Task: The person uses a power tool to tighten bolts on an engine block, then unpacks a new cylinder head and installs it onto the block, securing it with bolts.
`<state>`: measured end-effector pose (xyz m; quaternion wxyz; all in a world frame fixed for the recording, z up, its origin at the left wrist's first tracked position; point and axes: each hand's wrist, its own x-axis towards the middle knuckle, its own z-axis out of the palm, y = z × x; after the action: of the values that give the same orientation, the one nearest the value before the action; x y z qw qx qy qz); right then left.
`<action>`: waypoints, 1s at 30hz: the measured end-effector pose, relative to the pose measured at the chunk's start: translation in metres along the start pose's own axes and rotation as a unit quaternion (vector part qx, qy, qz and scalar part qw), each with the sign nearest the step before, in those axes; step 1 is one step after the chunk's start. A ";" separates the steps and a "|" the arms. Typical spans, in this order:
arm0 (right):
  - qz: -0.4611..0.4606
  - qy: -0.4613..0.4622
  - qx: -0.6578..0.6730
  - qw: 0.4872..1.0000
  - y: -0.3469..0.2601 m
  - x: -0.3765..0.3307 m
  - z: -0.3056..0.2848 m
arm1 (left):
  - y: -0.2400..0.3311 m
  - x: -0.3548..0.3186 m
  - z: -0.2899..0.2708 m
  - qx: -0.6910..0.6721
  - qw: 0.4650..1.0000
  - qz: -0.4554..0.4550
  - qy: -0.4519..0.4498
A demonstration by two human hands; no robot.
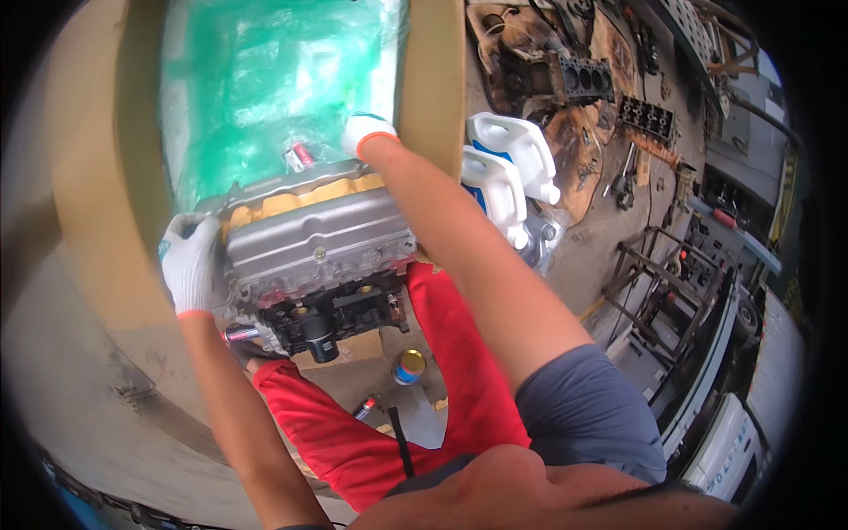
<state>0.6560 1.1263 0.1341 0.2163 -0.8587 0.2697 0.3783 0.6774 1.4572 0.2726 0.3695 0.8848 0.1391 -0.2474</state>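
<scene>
A grey metal engine block (318, 252) with yellow caps along its top sits half inside a large cardboard box (433, 79) lined with green plastic sheet (265, 79). My left hand (190, 261), in a white glove with an orange cuff, grips the block's left end. My right hand (364, 132), gloved the same way, reaches over the block's far top edge against the green plastic. The fingers of that hand are mostly hidden behind the block.
Two white plastic jugs (508, 172) stand right of the box. A small can (409, 365) and a ratchet handle (240, 333) lie below the block. Engine parts (583, 79) rest on cardboard at the back, and a metal frame (658, 283) stands at right.
</scene>
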 end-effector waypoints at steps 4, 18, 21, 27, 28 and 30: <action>-0.060 0.088 0.222 0.969 -0.009 -0.014 -0.013 | -0.012 0.009 0.004 0.021 0.999 -0.040 0.000; 0.159 0.138 0.616 0.759 0.070 -0.570 0.006 | -0.012 -0.038 -0.023 -0.055 0.931 0.341 0.118; 0.235 0.206 0.588 0.746 0.058 -0.690 0.069 | -0.038 -0.155 -0.042 -0.215 0.917 0.309 -0.131; 0.056 0.023 0.490 0.869 -0.067 -0.643 0.152 | -0.169 -0.358 -0.106 -0.298 0.798 0.078 -0.519; 0.006 0.020 0.440 0.898 -0.080 -0.636 0.171 | -0.186 -0.371 -0.111 -0.281 0.818 0.069 -0.497; 0.003 0.003 0.424 0.906 -0.093 -0.638 0.212 | -0.218 -0.393 -0.122 -0.243 0.852 0.049 -0.460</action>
<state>0.2388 1.5098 0.5074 0.5582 -0.6862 0.4079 0.2262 0.2957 1.6709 0.4313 0.6063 0.5573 -0.0347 -0.5663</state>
